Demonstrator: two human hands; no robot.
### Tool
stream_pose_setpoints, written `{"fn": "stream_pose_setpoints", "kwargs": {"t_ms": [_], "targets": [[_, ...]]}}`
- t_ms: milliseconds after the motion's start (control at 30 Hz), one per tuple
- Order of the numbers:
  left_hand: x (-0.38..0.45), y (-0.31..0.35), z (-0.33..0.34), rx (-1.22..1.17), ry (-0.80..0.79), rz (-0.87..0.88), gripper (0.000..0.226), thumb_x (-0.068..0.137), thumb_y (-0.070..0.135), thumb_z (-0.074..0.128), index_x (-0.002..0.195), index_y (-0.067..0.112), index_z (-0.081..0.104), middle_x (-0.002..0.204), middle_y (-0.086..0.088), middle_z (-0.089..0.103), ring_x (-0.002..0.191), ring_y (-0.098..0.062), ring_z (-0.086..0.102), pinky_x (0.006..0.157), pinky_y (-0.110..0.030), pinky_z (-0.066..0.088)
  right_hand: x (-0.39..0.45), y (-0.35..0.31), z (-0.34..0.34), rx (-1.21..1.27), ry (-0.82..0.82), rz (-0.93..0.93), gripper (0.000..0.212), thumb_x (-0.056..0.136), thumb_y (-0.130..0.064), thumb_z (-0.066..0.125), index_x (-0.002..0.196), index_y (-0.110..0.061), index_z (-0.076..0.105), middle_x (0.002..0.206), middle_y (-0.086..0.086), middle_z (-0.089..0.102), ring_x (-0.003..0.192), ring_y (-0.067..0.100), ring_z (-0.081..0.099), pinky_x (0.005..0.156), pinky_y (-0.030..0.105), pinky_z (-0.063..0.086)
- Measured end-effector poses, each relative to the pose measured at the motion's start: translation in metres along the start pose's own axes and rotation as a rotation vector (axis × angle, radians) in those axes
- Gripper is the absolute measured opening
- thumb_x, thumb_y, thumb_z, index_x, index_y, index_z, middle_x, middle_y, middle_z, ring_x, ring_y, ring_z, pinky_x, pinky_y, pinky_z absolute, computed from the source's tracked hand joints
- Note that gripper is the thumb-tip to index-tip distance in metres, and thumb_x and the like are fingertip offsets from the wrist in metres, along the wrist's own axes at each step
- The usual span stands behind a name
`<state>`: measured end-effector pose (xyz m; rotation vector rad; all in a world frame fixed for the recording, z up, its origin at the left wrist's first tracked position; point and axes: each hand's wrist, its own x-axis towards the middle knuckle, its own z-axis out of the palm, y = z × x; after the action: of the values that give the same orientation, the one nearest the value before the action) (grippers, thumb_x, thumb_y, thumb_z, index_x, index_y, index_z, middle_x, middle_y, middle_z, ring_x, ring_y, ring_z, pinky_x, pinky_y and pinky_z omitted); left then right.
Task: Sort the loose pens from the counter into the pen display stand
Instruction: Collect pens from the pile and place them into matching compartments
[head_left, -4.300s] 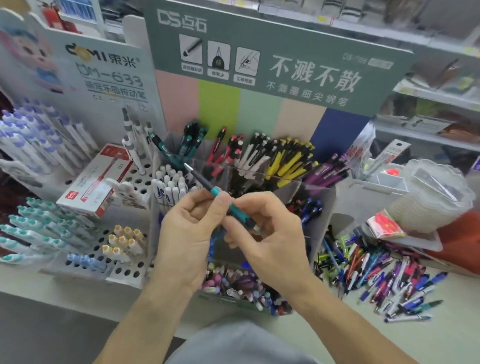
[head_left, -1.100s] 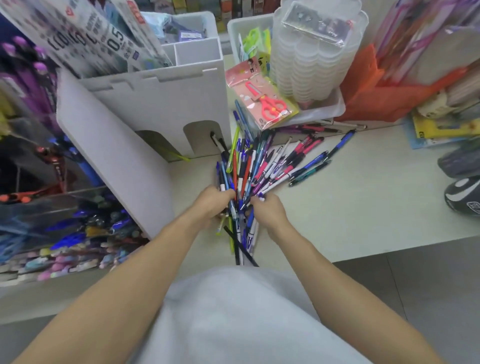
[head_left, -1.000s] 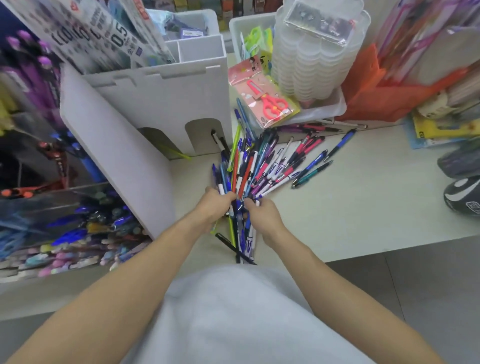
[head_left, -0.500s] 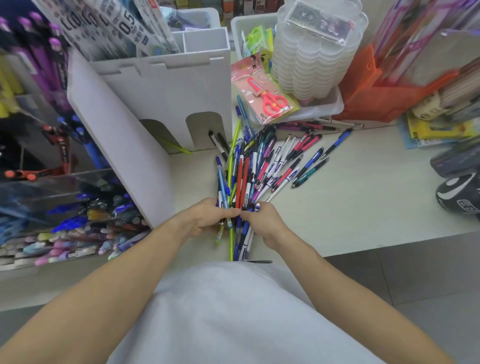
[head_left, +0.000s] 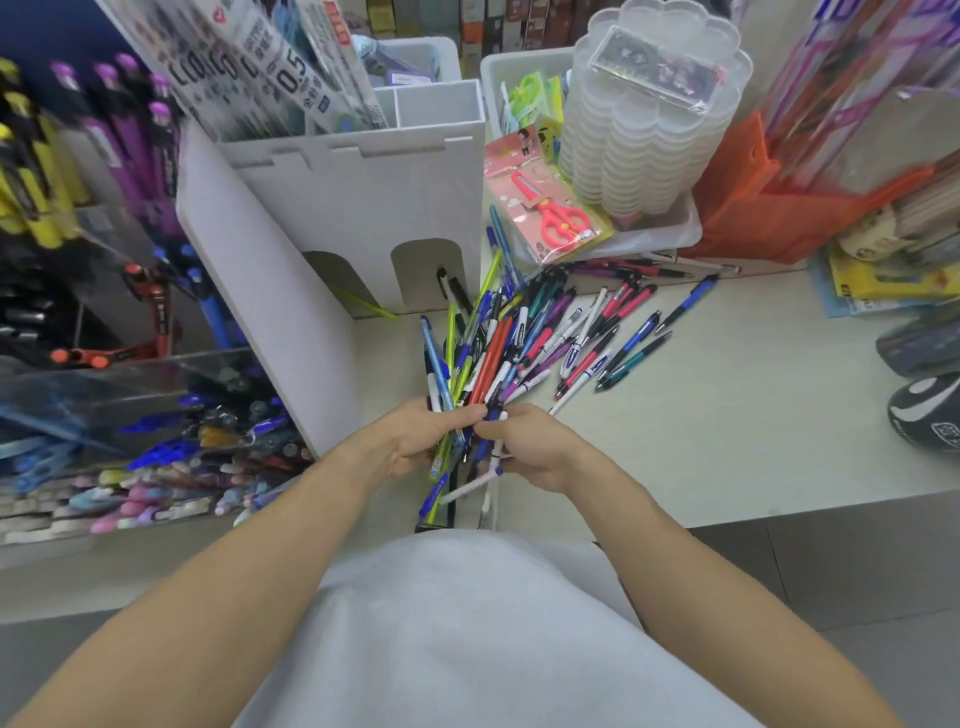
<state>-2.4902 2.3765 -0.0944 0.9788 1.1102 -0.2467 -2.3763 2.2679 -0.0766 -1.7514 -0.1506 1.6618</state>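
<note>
Now my left hand (head_left: 415, 441) and right hand (head_left: 530, 447) curl their fingers around a gathered pen bundle (head_left: 480, 374), squaring it over the tabletop (head_left: 727, 415) for carrying leftward to the stand (head_left: 156, 415).

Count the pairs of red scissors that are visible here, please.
1. The red plastic scissors in pink packaging lean on the clear plastic tray, behind the loose pens. More may be hidden inside the white bin.

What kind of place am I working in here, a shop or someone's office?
Most likely a stationery shop. A pen display stand holds rows of identical pens, packaged scissors lie in a bin, and both hands, left hand and right hand, gather a pile of loose pens on the counter.
</note>
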Motion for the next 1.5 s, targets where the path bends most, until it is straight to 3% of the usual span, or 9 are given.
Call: {"fn": "stream_pose_setpoints", "kwargs": {"t_ms": [67,267,400,600,800,933,1133,1367,1500], "targets": [[0.001,-0.004,0.0,-0.008,0.063,0.003,0.037,0.084,0.022,0.08,0.115,0.005,0.07,0.097,-0.01,0.076,0.081,-0.02,0.07,0.075,-0.03,0.055,-0.002,-0.005,-0.008,-0.126,0.01,0.009,0.009,0.1,-0.014,0.061,0.1,-0.009,0.069,0.089,0.008,0.068,0.076,0.019,0.062,0.065,0.026,0.048],[-0.003,-0.005,0.01,0.078,0.288,0.119,0.024,0.083,0.015,0.08,0.098,0.009,0.062,0.087,-0.004,0.067,0.07,-0.011,0.06,0.05,-0.013,0.045,0.006,-0.009,-0.034,-0.291,0.19,0.028,0.05,0.095,-0.032,0.067,0.122,0.01,0.062,0.076,0.01,0.047,0.069,0.023,0.043,0.066,0.033,0.038],[-0.008,0.001,0.01,0.175,0.421,0.231,0.023,0.086,0.025,0.077,0.092,0.018,0.056,0.078,-0.002,0.062,0.062,-0.014,0.055,0.055,-0.026,0.049,0.003,-0.011,-0.038,-0.39,0.274,-0.058,0.035,0.096,-0.035,0.066,0.122,-0.01,0.069,0.113,0.002,0.067,0.103,0.021,0.063,0.098,0.039,0.051],[-0.024,0.015,0.01,0.086,0.411,0.255,0.023,0.087,0.028,0.076,0.087,0.013,0.059,0.063,0.003,0.061,0.049,-0.008,0.053,0.053,-0.026,0.046,-0.013,-0.025,-0.024,-0.123,0.284,-0.342,0.009,0.097,-0.027,0.066,0.1,-0.02,0.07,0.095,0.004,0.074,0.081,0.015,0.07,0.074,0.032,0.056],[-0.058,0.037,0.027,-0.21,0.094,0.283,0.015,0.097,0.019,0.063,0.102,0.007,0.07,0.077,-0.007,0.072,0.061,-0.015,0.066,0.051,-0.026,0.049,-0.023,-0.04,-0.017,0.028,-0.045,-0.302,0.09,0.075,-0.054,0.082,0.146,-0.018,0.038,0.118,0.008,0.069,0.105,0.02,0.072,0.099,0.042,0.056],[-0.063,0.043,0.03,-0.32,0.001,0.257,0.012,0.096,0.012,0.062,0.095,0.003,0.07,0.071,-0.011,0.065,0.056,-0.019,0.057,0.053,-0.032,0.046,-0.024,-0.041,-0.017,0.255,-0.058,-0.45,0.041,0.097,-0.025,0.067,0.134,-0.023,0.05,0.095,-0.007,0.073,0.094,0.008,0.072,0.087,0.028,0.057],[-0.054,0.026,0.029,-0.303,-0.048,0.179,0.005,0.093,0.005,0.063,0.093,0.0,0.063,0.069,-0.012,0.062,0.053,-0.02,0.056,0.052,-0.033,0.049,-0.021,-0.024,-0.012,0.353,0.085,-0.566,0.056,0.103,0.0,0.052,0.15,-0.024,0.032,0.091,0.012,0.07,0.074,0.021,0.066,0.067,0.03,0.057],[-0.044,-0.013,0.04,-0.288,-0.007,0.059,0.012,0.094,0.012,0.063,0.093,0.001,0.068,0.074,-0.016,0.065,0.054,-0.023,0.06,0.049,-0.029,0.051,-0.022,0.01,0.005,0.427,0.14,-0.352,0.031,0.101,0.001,0.046,0.124,-0.011,0.062,0.079,0.013,0.059,0.058,0.021,0.055,0.048,0.031,0.05],[-0.036,-0.025,0.042,-0.273,-0.003,0.026,0.017,0.094,0.004,0.058,0.107,-0.007,0.061,0.078,-0.02,0.063,0.058,-0.027,0.06,0.053,-0.032,0.053,-0.023,0.039,0.011,0.632,0.011,-0.327,0.029,0.097,-0.024,0.06,0.124,-0.016,0.064,0.082,0.009,0.058,0.055,0.015,0.049,0.044,0.026,0.04]]}}
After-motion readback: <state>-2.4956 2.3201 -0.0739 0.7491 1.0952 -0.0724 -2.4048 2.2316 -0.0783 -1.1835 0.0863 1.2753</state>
